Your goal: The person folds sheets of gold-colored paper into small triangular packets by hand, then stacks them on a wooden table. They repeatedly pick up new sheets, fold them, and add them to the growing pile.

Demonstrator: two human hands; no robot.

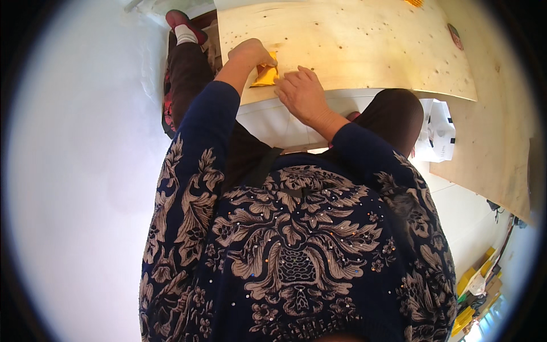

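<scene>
Yellow folded piece (265, 79) sits by the near edge of the wooden tabletop (364, 51), upper middle of the frame. Left hand (250, 53) is curled over it, seemingly pinching it. Right hand (302, 96) is loosely half-curled right beside it, can't tell if it's gripping anything. Looks like a folding or opening step to me, so next move probably wants one side steadied. White bag (441, 128), right side: contents unclear.
</scene>
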